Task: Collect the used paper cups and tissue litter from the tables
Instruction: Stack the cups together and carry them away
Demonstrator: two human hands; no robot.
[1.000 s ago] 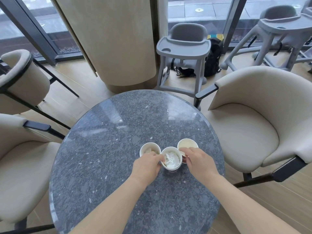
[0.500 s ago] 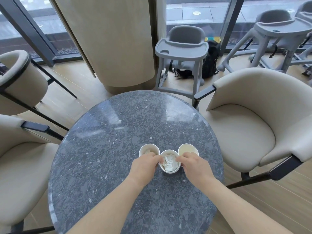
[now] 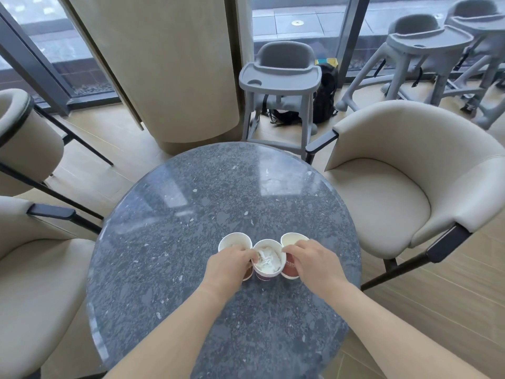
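Three paper cups stand side by side on the round grey stone table. The middle cup is stuffed with crumpled white tissue. My left hand grips the left cup, its fingers curled over the rim next to the middle cup. The fingers of my right hand are curled round the right cup, which has a reddish-brown wall and a pale inside. The three cups touch each other.
Cream armchairs stand to the right and left of the table. A grey high chair and a wide beige pillar lie beyond the far edge. More high chairs stand at the back right by the windows.
My hands have closed in on the outer cups, pressing all three together. The view has shifted slightly, with the cups lower and nearer.
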